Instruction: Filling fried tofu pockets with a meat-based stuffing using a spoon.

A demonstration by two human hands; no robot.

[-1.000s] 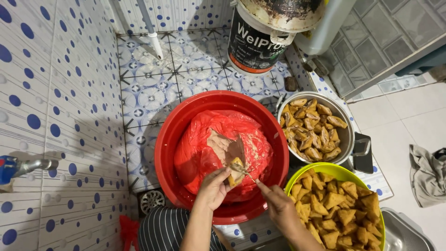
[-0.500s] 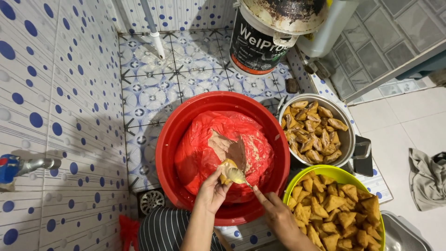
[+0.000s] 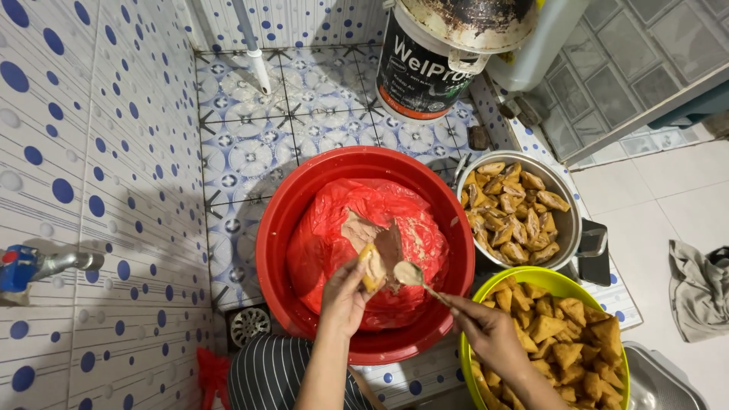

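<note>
Spoon [image 3: 411,273] beside tofu puff [image 3: 371,267]; red basin [image 3: 282,228] below.

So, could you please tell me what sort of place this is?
Probably a tiled washroom or wet area used for food preparation: blue-dotted wall tiles, a floor drain and a wall tap beside basins of fried pieces.

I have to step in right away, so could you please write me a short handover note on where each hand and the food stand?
Left hand: holds one tofu piece over the red basin.
Right hand: holds a spoon loaded with paste, beside that piece.
Paste sits in the red plastic bag lining the basin.
Metal pot, upper right: full of tofu pieces.
Green bowl, lower right: also full of pieces.
Done or left: I cannot tell which container holds filled pieces; the held piece is not yet set down.
</note>
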